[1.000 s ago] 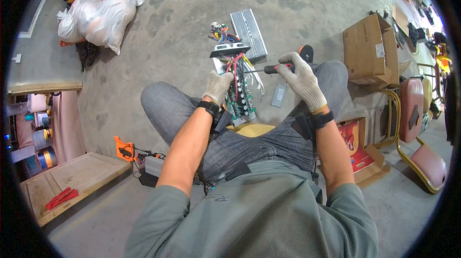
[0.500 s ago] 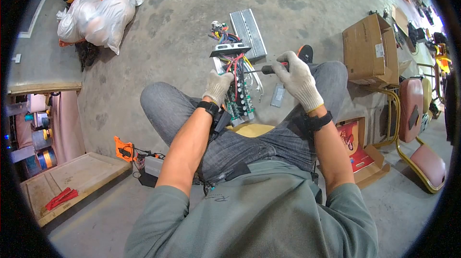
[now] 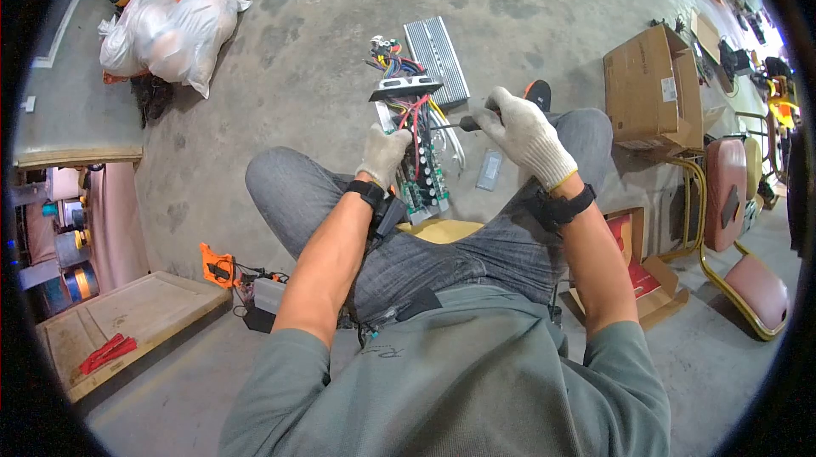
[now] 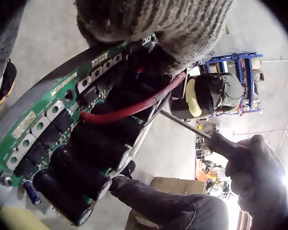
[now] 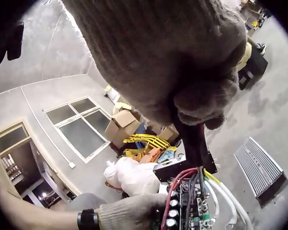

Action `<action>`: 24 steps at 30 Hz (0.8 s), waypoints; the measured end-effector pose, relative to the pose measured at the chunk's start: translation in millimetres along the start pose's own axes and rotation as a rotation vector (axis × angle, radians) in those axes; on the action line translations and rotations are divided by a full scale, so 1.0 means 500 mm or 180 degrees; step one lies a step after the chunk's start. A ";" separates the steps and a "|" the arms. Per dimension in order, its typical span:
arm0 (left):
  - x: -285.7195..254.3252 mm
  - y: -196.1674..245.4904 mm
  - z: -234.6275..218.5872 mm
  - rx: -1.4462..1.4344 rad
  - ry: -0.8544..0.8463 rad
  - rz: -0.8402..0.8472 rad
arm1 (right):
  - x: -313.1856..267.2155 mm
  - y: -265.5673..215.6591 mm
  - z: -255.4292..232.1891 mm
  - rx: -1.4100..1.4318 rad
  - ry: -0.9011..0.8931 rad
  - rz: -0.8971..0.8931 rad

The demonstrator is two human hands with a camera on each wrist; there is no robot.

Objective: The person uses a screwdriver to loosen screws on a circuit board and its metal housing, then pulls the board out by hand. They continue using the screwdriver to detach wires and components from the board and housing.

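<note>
A green circuit board with black capacitors and red, yellow and white wires stands tilted between the person's knees. My gloved left hand grips its left edge; in the left wrist view the board fills the frame under the glove. My gloved right hand holds a screwdriver by its handle, the shaft pointing left into the board's upper part. A black end plate with a wire bundle sits at the board's top. In the right wrist view the right hand hides most of the screwdriver.
A ribbed aluminium housing lies on the concrete floor beyond the board. A small grey plate lies by the right knee. Cardboard boxes and a pink chair stand right; white sacks far left; an orange tool and wooden board near left.
My right hand has slid left along the screwdriver, now covering the red handle, and its wrist turned a little. The left hand and board stay put.
</note>
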State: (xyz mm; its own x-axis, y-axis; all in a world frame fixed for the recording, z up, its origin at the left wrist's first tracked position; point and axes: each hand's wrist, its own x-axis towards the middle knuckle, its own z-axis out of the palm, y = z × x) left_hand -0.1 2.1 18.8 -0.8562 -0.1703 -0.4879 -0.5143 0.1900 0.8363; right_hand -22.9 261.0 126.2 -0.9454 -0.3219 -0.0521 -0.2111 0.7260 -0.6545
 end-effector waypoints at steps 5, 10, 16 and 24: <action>0.005 -0.009 -0.004 0.0458 0.0219 0.0144 | 0.004 -0.037 0.005 -0.0332 0.0109 0.0466; -0.013 0.017 -0.006 0.0622 0.0123 0.0141 | 0.021 -0.026 0.003 -0.0327 0.0064 0.0130; -0.010 0.012 -0.005 0.0245 0.0028 0.0161 | 0.014 -0.013 0.005 -0.0302 -0.0037 -0.0521; -0.003 -0.002 -0.001 0.0170 0.0134 0.0053 | 0.016 -0.006 0.002 -0.0378 0.0040 -0.1274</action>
State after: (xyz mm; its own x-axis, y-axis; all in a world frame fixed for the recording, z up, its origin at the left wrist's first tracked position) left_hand 1.5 1.6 18.9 -0.8624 -0.2069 -0.4620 -0.5028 0.2443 0.8292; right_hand -29.5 255.6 127.0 -0.7858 -0.5859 0.1983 -0.5889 0.6106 -0.5295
